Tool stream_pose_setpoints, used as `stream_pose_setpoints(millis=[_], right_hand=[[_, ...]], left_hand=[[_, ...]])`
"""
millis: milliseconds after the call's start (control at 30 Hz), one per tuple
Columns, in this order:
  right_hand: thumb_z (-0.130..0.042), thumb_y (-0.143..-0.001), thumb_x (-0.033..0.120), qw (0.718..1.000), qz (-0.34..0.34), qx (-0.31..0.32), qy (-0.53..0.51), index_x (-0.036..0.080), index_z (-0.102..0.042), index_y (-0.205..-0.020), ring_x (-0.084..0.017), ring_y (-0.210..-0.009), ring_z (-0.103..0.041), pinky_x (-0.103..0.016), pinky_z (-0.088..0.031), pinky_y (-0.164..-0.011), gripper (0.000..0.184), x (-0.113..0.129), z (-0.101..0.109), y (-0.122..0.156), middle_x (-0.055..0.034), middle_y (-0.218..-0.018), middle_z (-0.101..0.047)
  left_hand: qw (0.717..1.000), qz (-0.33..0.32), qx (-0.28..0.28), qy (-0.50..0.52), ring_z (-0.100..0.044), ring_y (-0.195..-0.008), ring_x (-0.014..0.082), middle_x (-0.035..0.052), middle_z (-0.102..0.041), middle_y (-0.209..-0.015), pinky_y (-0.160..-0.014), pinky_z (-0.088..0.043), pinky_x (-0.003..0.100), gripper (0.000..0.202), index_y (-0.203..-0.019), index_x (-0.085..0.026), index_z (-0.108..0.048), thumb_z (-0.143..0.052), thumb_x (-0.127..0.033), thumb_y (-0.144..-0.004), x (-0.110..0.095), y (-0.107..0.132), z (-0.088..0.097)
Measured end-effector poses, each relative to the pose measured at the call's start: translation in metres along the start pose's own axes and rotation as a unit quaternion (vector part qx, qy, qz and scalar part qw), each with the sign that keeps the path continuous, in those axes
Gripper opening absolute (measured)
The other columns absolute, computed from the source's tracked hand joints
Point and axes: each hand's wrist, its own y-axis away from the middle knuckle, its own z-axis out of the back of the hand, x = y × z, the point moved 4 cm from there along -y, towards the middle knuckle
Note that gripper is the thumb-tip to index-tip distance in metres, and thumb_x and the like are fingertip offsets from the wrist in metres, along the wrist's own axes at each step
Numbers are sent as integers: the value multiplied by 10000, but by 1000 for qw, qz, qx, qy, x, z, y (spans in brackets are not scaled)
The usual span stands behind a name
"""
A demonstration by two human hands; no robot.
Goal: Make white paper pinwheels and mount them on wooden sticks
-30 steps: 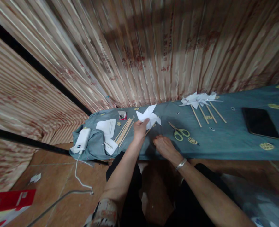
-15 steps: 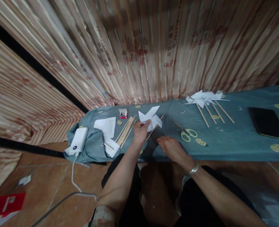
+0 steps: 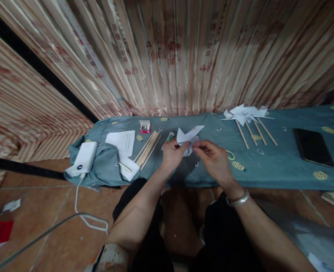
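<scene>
A white paper pinwheel [image 3: 190,136] is held up between both hands over the blue-grey cloth [image 3: 269,170] of the low bench. My left hand [image 3: 171,154] pinches it from the left side. My right hand [image 3: 214,158] is closed at its right side, fingers pinched on the paper and a thin stick I can barely make out. Green-handled scissors [image 3: 231,155] lie mostly hidden behind my right hand. A bundle of wooden sticks [image 3: 147,148] lies left of my left hand.
Several finished pinwheels on sticks [image 3: 248,117] lie at the back right. A black phone [image 3: 313,146] rests farther right. White paper sheets [image 3: 122,141], a small red box [image 3: 145,127] and a white power bank [image 3: 82,163] with cable sit at the left. Striped curtain behind.
My right hand rose from the cloth and came up to the pinwheel, closing on it. My left hand kept hold of the pinwheel. The scissors are now largely covered.
</scene>
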Motion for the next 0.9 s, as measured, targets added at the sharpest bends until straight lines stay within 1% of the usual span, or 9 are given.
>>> stream_pose_setpoints(millis=[133,233,333,467,733,900], right_hand=[[-625,-851,336,999,6,-7,47,223,-703,-898,-194,-799,-691,-345,-543,-794,145,3,4,1,-30,-885,-758],[-627,-848,331,999,5,-8,47,221,-704,-896,-190,-793,-687,-342,-536,-790,143,2,5,0,-27,-878,-755],[-647,-833,338,1000,2,-9,16,218,-707,-882,-180,-769,-681,-328,-540,-764,143,0,4,-1,-22,-860,-753],[-673,-815,344,1000,-7,-5,-21,210,-712,-876,-172,-766,-678,-318,-544,-755,153,-5,3,-3,-23,-850,-751],[-743,-756,401,995,-25,1,-100,212,-708,-821,-155,-754,-674,-293,-559,-721,203,-10,3,-8,-10,-812,-738],[-769,-734,432,993,-42,9,-112,204,-705,-812,-146,-732,-660,-287,-552,-708,250,-14,4,-10,-11,-796,-723]], left_hand=[[999,30,10,23,-549,-537,118,-25,-657,-554,-531,-407,202,102,-544,-182,-723,-762,-129,-623,1,3,-3],[998,36,21,46,-577,-556,120,-19,-693,-602,-560,-436,207,96,-581,-184,-743,-753,-103,-630,2,3,-6],[997,40,31,64,-583,-563,120,-17,-703,-617,-572,-450,208,115,-598,-186,-753,-742,-82,-642,2,4,-7],[995,59,31,71,-566,-538,114,-14,-682,-586,-556,-436,208,128,-573,-175,-743,-765,-61,-628,3,6,-8],[998,34,37,49,-571,-552,121,-17,-682,-592,-557,-436,213,113,-576,-185,-745,-757,-90,-636,3,7,-6],[997,28,40,52,-581,-565,126,-13,-691,-607,-566,-450,219,99,-589,-187,-750,-752,-104,-642,3,8,-6]])
